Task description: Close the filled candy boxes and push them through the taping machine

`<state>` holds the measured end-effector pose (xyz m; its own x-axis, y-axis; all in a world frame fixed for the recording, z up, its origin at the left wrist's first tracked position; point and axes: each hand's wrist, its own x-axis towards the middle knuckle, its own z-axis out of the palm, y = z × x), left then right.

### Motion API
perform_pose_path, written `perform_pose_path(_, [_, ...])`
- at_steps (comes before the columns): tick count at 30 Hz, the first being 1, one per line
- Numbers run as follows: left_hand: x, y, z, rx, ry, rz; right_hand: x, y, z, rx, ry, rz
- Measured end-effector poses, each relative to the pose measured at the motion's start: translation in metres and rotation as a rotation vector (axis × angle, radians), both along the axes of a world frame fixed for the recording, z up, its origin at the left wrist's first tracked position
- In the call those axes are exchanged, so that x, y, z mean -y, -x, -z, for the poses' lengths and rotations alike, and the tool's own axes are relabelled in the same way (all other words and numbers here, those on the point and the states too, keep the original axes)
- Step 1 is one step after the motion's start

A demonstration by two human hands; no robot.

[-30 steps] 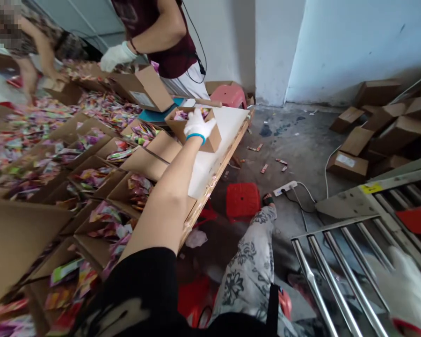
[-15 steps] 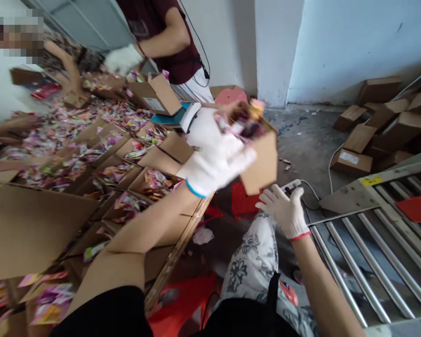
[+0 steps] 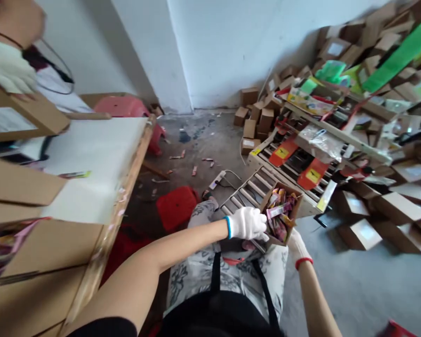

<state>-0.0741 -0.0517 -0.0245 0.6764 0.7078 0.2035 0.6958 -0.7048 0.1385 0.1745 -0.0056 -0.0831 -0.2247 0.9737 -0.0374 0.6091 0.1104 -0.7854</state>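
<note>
A small open cardboard box [image 3: 278, 241] full of wrapped snack packets [image 3: 279, 210] is between my hands, over the near end of a roller conveyor [image 3: 247, 194]. My left hand [image 3: 247, 223], in a white glove with a blue cuff, has its fingers bent against the box's left side. At the lower right corner, my right hand [image 3: 296, 245], gloved with a red cuff, holds the box; its fingertips are hidden behind the cardboard. Whether the box's bottom rests on the rollers cannot be seen.
Beyond the rollers stands a taping machine [image 3: 298, 161] with orange guards. Many cardboard boxes [image 3: 363, 234] lie piled around it. On the left are a wood-edged table [image 3: 128, 180], a red stool [image 3: 175, 206] and a co-worker's gloved hand [image 3: 9, 65] on another box.
The view has swung right, from the table to the conveyor. My left hand has brought the filled box over to the rollers, and my right hand, open before, now holds it too.
</note>
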Motion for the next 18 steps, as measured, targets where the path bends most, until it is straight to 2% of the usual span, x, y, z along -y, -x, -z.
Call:
perform_pose_path(3, [0.000,-0.009,-0.001,0.000,-0.004,-0.047,-0.034,-0.026,-0.026,-0.055,-0.101,0.171])
perform_pose_path(5, [0.013,-0.018,-0.005,0.038,-0.074,-0.202,-0.060,-0.021,-0.047,-0.023,-0.254,0.235])
perform_pose_path(7, [0.027,-0.035,-0.005,0.119,-0.191,-0.400,-0.079,-0.001,-0.062,0.099,-0.374,0.180])
perform_pose_path(9, [0.033,-0.057,0.002,0.206,-0.273,-0.499,-0.087,0.023,-0.067,0.248,-0.405,0.102])
perform_pose_path(12, [0.019,-0.085,0.025,0.261,-0.247,-0.478,-0.080,0.041,-0.064,0.379,-0.406,0.041])
perform_pose_path(16, [-0.020,-0.100,0.061,0.255,-0.132,-0.581,-0.054,0.030,-0.068,0.316,-0.518,-0.084])
perform_pose_path(18, [-0.035,-0.104,0.074,0.240,-0.064,-0.573,-0.043,0.027,-0.076,0.349,-0.515,-0.184])
